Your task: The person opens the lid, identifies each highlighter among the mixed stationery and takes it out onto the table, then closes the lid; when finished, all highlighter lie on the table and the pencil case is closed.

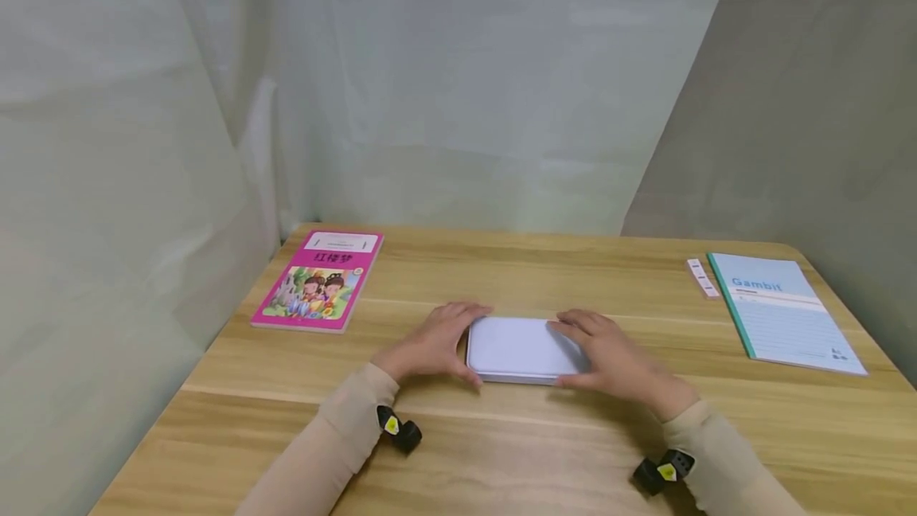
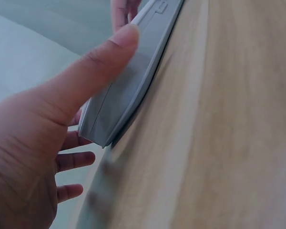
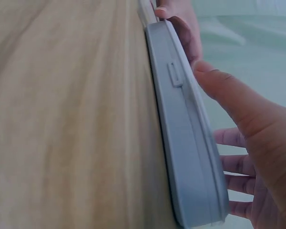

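A flat pale grey case with rounded corners lies on the wooden table between both hands. A seam and a small raised catch show on its near side. My left hand spans its left end, thumb by the front edge and fingers toward the back; in the left wrist view the fingers are spread. Around the right end is my right hand, slightly blurred, with fingertips over the back part of the lid. Its thumb lies at the lid's front edge, and the other fingers are partly hidden behind the case.
At the back left of the table lies a pink picture book. A light blue notebook lies on the right, with a small pale pink and white strip beside it. Pale curtains hang behind the table.
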Tool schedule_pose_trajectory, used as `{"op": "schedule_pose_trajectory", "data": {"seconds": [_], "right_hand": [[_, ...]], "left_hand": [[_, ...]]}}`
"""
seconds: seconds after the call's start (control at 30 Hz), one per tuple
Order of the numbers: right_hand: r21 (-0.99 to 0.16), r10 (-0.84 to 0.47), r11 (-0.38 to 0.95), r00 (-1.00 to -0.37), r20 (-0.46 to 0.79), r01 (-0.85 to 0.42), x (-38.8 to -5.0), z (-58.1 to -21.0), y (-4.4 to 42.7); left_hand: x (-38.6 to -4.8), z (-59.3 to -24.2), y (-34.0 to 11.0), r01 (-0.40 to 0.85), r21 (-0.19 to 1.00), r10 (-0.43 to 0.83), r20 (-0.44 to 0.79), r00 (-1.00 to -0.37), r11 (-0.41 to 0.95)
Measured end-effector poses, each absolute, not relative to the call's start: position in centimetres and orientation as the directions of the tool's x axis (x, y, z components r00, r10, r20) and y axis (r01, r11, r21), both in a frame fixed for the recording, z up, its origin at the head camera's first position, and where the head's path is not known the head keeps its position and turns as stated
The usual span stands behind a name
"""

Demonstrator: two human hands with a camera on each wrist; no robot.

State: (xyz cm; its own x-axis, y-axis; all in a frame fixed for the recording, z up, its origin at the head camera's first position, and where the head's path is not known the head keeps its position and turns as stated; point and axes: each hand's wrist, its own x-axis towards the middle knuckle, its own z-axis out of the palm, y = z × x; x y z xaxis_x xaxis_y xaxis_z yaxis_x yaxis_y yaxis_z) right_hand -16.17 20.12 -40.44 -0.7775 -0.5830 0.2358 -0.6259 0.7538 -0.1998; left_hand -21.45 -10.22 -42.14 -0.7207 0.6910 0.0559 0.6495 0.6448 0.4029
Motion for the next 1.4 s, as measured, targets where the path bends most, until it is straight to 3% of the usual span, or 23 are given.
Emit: {"op": "schedule_pose_trajectory", "data": {"seconds": [0.53,1.4], "right_hand": [[-0.211,-0.536,0.795,-0.822,0.193,-0.568,-16.2,-41.2,19.8],[-0.220,-0.514,0.812,-0.841,0.170,-0.541,-16.7,-41.4,19.8]], "left_hand": [[-21.6,-43.7,-10.3,0.639,0.441,0.667,0.113,-0.736,0.631],[-21.4,-43.8,-10.1,0.629,0.480,0.661,0.127,-0.739,0.611]]}}
